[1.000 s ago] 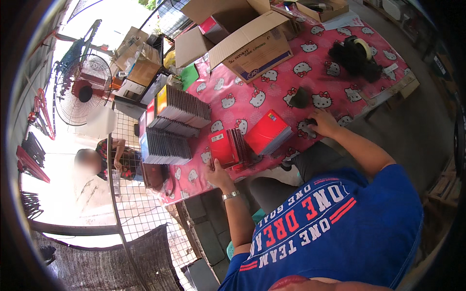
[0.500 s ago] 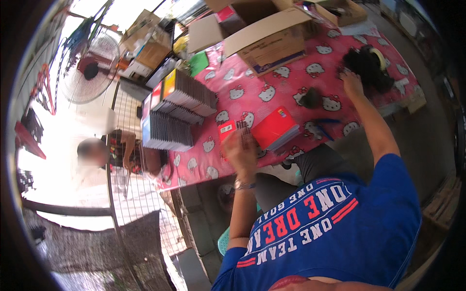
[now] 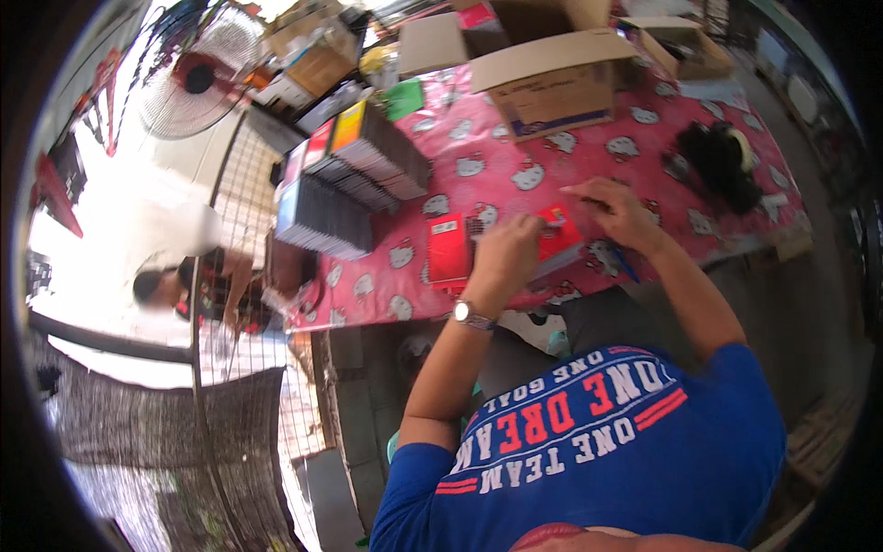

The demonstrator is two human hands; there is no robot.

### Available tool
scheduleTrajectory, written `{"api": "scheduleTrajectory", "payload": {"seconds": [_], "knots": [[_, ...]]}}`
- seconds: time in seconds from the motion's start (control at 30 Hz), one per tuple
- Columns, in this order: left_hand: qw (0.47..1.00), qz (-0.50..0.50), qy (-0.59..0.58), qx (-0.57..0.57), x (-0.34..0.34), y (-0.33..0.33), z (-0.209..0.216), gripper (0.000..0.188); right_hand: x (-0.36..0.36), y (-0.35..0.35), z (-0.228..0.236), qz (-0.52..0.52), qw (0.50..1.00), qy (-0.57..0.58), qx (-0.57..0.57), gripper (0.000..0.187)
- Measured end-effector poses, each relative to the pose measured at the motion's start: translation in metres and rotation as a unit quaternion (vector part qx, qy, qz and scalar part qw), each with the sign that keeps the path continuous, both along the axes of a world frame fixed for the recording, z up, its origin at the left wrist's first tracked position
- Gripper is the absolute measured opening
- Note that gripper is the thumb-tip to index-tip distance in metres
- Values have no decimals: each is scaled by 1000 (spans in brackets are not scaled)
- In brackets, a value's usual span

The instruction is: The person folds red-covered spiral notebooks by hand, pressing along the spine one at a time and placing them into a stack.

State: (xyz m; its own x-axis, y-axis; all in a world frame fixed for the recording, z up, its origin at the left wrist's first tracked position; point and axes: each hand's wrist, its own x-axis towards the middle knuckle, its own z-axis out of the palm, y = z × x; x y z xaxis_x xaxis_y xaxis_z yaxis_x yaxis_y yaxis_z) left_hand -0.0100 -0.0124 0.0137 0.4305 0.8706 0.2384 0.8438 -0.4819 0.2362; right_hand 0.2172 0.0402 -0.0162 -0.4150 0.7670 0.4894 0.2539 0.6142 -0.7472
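Note:
My left hand (image 3: 509, 256), with a watch on its wrist, is over a small stack of red-covered notebooks (image 3: 558, 241). Its fingers are pinched together near the top cover; whatever they hold is too small to make out. On the far right side of that stack is my right hand (image 3: 624, 216), fingers bent together around or over something dark that it mostly hides. A separate red notebook (image 3: 448, 250) with a white label lies to the left of my left hand. Between the two lots of notebooks, a dark-marked patch (image 3: 475, 226) shows in part.
Tall stacks of notebooks (image 3: 324, 216) stand at the left. An open cardboard box (image 3: 561, 99) is at the back, and a black bundle with a tape roll (image 3: 722, 166) lies at the right. Blue pens (image 3: 625, 265) lie near the front edge. Beyond a wire grille, a person (image 3: 221, 285) sits by a fan (image 3: 198, 75).
My right hand has come from the black bundle over to the red notebook stack. My left hand has moved right, off the labelled notebook. The whole view has shifted a little.

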Motion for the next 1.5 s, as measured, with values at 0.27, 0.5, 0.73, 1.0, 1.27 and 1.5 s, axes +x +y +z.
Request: {"api": "scheduleTrajectory", "payload": {"seconds": [0.27,0.5,0.73,1.0,1.27,1.5], "knots": [[992,44,-53,107,17,7,-16,18,-5,2,0,57,997,43,-11,25],[992,56,-62,97,9,3,-20,14,-17,-6,8,11,997,-27,72,23],[987,44,-86,127,13,-2,-29,19,-15,-13,7,70,996,-31,-42,28],[986,47,-94,130,13,3,-32,22,-19,-19,21,5,999,-50,-8,19],[987,39,-75,135,10,7,-35,20,-22,-19,20,17,994,-56,-89,19],[979,46,-95,176,16,10,-43,22,-20,-21,26,35,994,-83,-54,16]]}}
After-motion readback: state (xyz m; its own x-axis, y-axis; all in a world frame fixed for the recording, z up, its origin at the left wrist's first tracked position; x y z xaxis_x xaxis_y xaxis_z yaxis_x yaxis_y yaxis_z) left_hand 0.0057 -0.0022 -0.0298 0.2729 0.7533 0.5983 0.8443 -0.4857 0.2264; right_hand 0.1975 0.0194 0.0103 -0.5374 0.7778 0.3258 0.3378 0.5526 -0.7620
